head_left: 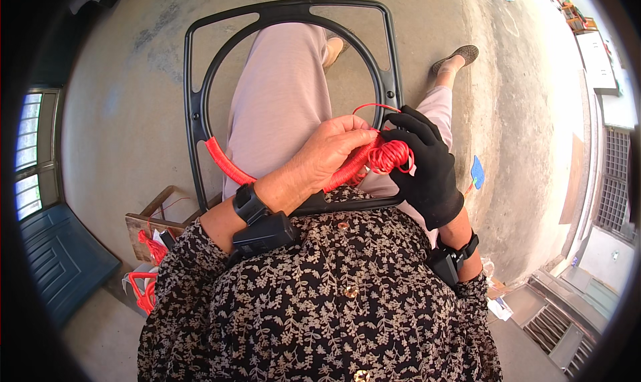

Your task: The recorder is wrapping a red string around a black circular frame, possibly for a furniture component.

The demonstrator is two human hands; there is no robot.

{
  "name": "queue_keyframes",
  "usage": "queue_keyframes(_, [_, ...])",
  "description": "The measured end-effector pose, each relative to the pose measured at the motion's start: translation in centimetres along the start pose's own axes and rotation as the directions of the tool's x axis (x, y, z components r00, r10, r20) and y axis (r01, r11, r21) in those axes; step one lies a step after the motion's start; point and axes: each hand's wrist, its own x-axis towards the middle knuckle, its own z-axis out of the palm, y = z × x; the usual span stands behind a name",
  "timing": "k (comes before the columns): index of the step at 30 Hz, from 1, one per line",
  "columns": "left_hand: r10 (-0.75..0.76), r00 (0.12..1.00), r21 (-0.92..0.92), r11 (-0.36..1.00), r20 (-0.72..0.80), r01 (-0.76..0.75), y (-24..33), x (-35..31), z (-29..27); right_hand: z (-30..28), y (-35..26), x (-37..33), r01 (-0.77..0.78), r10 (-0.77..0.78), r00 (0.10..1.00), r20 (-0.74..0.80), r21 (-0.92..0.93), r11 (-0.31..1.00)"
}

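A black frame [290, 8] with a round ring inside a squarish outer rim lies across my lap. Red cord is wound tightly around the ring's near part, seen as a red wrapping [227, 166] at the left and again beneath my hands. My bare left hand [320, 151] pinches the cord against the ring at the end of the wrapping. My right hand [427, 161], in a black glove, is closed around a bundle of red cord [388, 157] just right of the ring. A thin loop of cord [374, 105] arches above both hands. My right fingertips are partly hidden.
Left of me stands a low wooden piece [141, 230], with loose red cord [152, 247] at it. A red-rimmed object [142, 294] sits nearer. A blue paddle-shaped thing [477, 173] is at the right. My legs stretch forward over the concrete floor [514, 115].
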Motion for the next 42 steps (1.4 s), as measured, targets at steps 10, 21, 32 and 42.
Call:
queue_keyframes(10, [0.004, 1.0, -0.016, 1.0, 0.007, -0.004, -0.08, 0.04, -0.15, 0.33, 0.02, -0.1, -0.009, 0.009, 1.0, -0.018, -0.002, 1.0])
queue_keyframes(21, [-0.004, 1.0, -0.005, 1.0, 0.012, 0.004, 0.21, -0.04, 0.04, 0.18, -0.17, 0.04, -0.018, 0.018, 1.0, -0.021, 0.01, 1.0])
queue_keyframes(32, [-0.003, 1.0, -0.024, 1.0, 0.004, 0.003, -0.08, 0.21, -0.24, 0.34, -0.18, 0.0, -0.032, 0.032, 0.999, -0.023, 0.017, 0.999])
queue_keyframes(42, [-0.006, 1.0, -0.018, 1.0, 0.009, 0.006, 0.07, 0.11, -0.02, 0.29, -0.15, 0.03, -0.035, 0.035, 0.999, -0.022, 0.008, 0.999])
